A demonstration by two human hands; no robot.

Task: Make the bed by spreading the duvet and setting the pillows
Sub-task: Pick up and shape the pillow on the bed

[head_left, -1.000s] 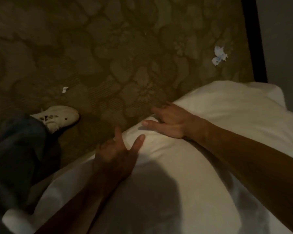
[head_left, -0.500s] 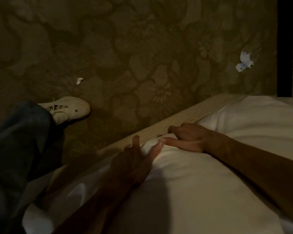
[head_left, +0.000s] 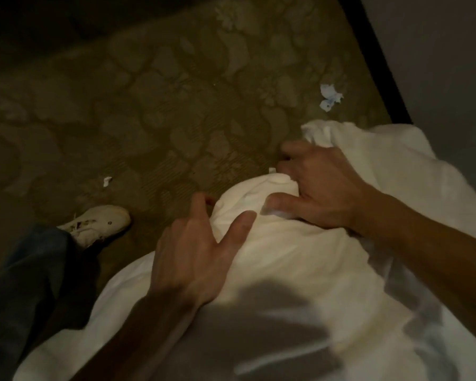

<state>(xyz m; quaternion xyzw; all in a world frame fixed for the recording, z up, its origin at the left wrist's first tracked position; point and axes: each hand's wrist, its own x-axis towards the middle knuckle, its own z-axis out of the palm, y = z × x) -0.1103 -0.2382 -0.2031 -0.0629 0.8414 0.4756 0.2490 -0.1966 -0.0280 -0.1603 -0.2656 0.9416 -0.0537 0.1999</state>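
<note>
Head view, dim room.

A: Where is the bedding?
B: White duvet (head_left: 300, 270) fills the lower right, bunched to a rounded corner at mid-frame. Its edge hangs over the patterned carpet (head_left: 162, 119). A shadow falls across its lower part.

A: Left hand?
B: Left hand (head_left: 195, 251) lies on the duvet near the corner, fingers spread and fairly straight, thumb out to the right on the fabric. Index fingertip curls a little over the fold's far side. Pressing, not pinching, as far as I can see.

A: Right hand?
B: Right hand (head_left: 322, 182) sits just beyond it, on the corner. Thumb pushes into the cloth at the near side, fingers bend down over the far edge, so it grips the bunched corner. More cloth is heaped beside its knuckles, toward the wall (head_left: 437, 64).

A: Hands touching?
B: Near, not touching. Fabric shows between them.

A: Anything else?
B: Pale shoe (head_left: 99, 224) on the carpet at left, dark trouser leg (head_left: 30, 284) above it. Small white scrap (head_left: 107, 181) near the shoe. Crumpled white-and-blue paper (head_left: 329, 97) by the dark skirting strip (head_left: 374, 59).
</note>
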